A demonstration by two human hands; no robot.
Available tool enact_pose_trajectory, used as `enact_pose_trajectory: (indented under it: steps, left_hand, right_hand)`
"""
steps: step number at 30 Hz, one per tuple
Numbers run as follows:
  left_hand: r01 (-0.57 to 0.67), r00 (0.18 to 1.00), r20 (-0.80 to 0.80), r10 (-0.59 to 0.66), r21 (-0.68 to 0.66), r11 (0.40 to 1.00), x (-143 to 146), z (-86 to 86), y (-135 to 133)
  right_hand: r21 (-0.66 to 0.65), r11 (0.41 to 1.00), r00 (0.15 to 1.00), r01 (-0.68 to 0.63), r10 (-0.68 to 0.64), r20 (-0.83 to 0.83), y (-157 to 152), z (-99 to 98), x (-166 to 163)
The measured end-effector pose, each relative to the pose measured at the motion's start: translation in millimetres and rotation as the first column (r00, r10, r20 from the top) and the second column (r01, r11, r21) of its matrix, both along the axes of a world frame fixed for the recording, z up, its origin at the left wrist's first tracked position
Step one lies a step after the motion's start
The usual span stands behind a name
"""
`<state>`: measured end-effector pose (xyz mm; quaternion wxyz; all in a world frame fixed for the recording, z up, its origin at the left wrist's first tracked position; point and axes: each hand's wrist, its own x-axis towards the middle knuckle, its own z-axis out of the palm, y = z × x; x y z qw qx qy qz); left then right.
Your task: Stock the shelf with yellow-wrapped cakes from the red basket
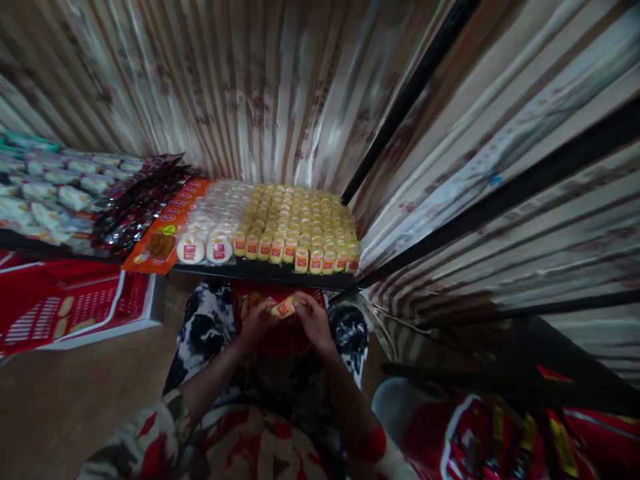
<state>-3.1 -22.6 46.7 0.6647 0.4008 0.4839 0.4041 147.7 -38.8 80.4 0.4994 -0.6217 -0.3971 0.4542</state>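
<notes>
A small yellow packet with a red and white label, like a wrapped snack cake, is held up in front of my lap. My left hand is closed on its left end, and my right hand pinches the right end. Under my hands, between my knees, is a red container or bag, largely covered by my arms. Just beyond, on a black shelf, stand packed rows of similar yellow packets. Left of these lie rows of round white wrapped packets.
An orange pack, dark shiny packets and white packets continue leftward on the shelf. A red printed box sits lower left. Black bars slant before the draped curtain. Red packages lie lower right.
</notes>
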Motion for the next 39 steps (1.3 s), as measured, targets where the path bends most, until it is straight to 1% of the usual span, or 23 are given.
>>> enact_pose_trajectory:
  steps: [2, 4, 9, 10, 12, 15, 18, 22, 24, 26, 29, 32, 36, 39]
  left_hand:
    - [0.081, 0.997, -0.012, -0.081, 0.028, 0.996, 0, 3.3, 0]
    - [0.129, 0.992, -0.009, -0.129, 0.045, 0.991, 0, 7.7, 0]
    - [0.17, 0.985, -0.03, -0.168, 0.117, 0.978, 2, 16.8, 8]
    - [0.156, 0.987, -0.046, -0.151, 0.13, 0.979, 2, 19.0, 11]
    - [0.092, 0.992, -0.096, -0.079, 0.147, 0.985, 4, 24.1, 17]
    - [-0.031, 0.981, -0.187, 0.057, 0.14, 0.99, 5, 32.5, 28]
    - [-0.097, 0.945, -0.295, 0.14, 0.155, 0.983, 7, 38.2, 38]
    - [-0.137, 0.866, -0.441, 0.234, 0.24, 0.961, 14, 44.3, 49]
    - [-0.138, 0.822, -0.499, 0.273, 0.291, 0.947, 19, 48.5, 55]
    - [-0.118, 0.795, -0.536, 0.285, 0.324, 0.939, 25, 53.1, 61]
    - [-0.08, 0.779, -0.563, 0.276, 0.348, 0.934, 35, 58.1, 69]
    - [-0.053, 0.756, -0.593, 0.277, 0.367, 0.929, 43, 59.3, 75]
    - [-0.005, 0.699, -0.664, 0.267, 0.369, 0.929, 50, 59.0, 77]
    - [-0.001, 0.664, -0.698, 0.27, 0.361, 0.933, 52, 60.3, 78]
  right_hand:
    - [0.014, 1.0, 0.998, -0.01, 0.009, 0.064, 5, 7.7, 0]
    - [0.032, 0.999, 0.992, -0.031, 0.026, 0.125, 10, 15.8, -2]
    - [0.1, 0.992, 0.975, -0.081, 0.058, 0.213, 21, 30.4, -9]
    - [0.117, 0.99, 0.971, -0.082, 0.053, 0.231, 23, 31.5, -10]
    - [0.136, 0.987, 0.962, -0.086, 0.047, 0.27, 30, 32.0, -10]
    - [0.103, 0.987, 0.931, -0.124, 0.08, 0.356, 43, 30.2, -6]
    - [0.109, 0.979, 0.856, -0.172, 0.094, 0.508, 59, 28.4, -1]
    - [0.153, 0.968, 0.753, -0.197, 0.05, 0.656, 73, 25.2, 2]
    - [0.156, 0.971, 0.724, -0.179, 0.023, 0.69, 76, 21.7, 1]
    - [0.161, 0.974, 0.712, -0.159, 0.0, 0.703, 76, 17.4, 0]
    - [0.187, 0.971, 0.723, -0.149, -0.023, 0.691, 75, 12.0, 0]
    - [0.182, 0.971, 0.733, -0.153, -0.013, 0.68, 75, 10.1, 3]
    - [0.168, 0.973, 0.747, -0.16, 0.008, 0.664, 75, 10.2, 7]
    - [0.17, 0.974, 0.757, -0.149, 0.002, 0.653, 75, 9.8, 8]
